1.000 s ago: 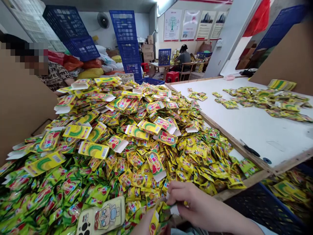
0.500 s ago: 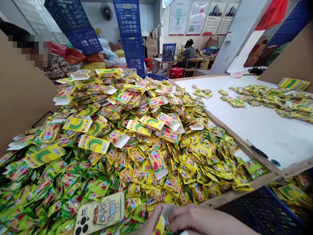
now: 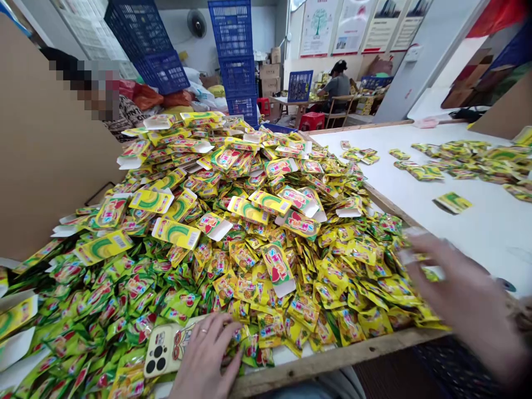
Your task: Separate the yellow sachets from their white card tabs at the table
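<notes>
My left hand [image 3: 210, 354] lies palm down at the front edge, fingers apart, across the right part of a phone [image 3: 164, 349] in a pale cartoon case. Its fingertips rest by small green candy packets [image 3: 251, 349]; whether they touch one is hidden. Blurred by motion, my right hand [image 3: 453, 293] is over the right rim of the heap, thumb and fingers apart, with nothing visible between them. Beyond it, a small yellow-green box [image 3: 453, 203] is on or just above the white table [image 3: 415, 216]. Yellow packets [image 3: 332, 282] and open-flapped small boxes [image 3: 177, 233] make up the heap.
A wooden rim [image 3: 332, 354] borders the heap. Filled boxes or packets [image 3: 469, 155] lie across the white table. Cardboard [image 3: 50, 144] stands at left, with a person beyond it. Blue crates [image 3: 233, 55] are stacked behind; another person [image 3: 338, 86] sits at a far table.
My hands, together on a small box at the front edge, have parted. The left moved left onto the phone, the right swung out right. A yellow-green box now appears over the white table. The view shifted slightly.
</notes>
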Action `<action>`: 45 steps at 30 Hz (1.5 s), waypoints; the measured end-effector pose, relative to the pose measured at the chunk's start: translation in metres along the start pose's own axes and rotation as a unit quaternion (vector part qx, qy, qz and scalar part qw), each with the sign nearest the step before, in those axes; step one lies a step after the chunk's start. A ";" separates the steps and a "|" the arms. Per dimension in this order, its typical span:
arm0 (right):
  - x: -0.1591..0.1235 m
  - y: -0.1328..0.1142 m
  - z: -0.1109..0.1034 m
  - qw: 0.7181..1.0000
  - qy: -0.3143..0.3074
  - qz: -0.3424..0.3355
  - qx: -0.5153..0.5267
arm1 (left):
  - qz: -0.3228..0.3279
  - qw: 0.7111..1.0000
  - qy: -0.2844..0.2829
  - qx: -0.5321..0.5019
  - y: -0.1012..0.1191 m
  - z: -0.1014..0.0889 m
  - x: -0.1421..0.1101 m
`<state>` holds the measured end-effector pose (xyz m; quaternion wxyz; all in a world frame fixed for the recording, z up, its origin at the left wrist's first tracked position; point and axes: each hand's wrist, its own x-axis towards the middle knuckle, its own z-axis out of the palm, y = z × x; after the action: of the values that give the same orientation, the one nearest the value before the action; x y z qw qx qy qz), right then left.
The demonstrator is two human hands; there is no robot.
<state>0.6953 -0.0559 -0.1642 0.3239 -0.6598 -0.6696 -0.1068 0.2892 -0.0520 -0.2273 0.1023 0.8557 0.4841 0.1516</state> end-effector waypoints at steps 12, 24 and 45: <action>-0.046 -0.107 0.098 0.866 -0.346 -0.236 0.274 | 0.021 0.992 -0.113 0.044 0.012 0.013 -0.001; -0.067 -0.111 0.084 0.637 -0.342 0.220 0.654 | 0.110 0.994 -0.026 -0.010 -0.008 0.010 0.017; -0.006 -0.131 0.053 0.857 -0.424 -0.204 0.210 | -0.151 0.896 -0.175 -0.379 0.043 -0.001 0.038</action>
<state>0.5544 -0.0441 -0.1710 0.1107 -0.4058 -0.8683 0.2628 0.3410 -0.0416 -0.2062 0.5236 0.6817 0.4873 0.1541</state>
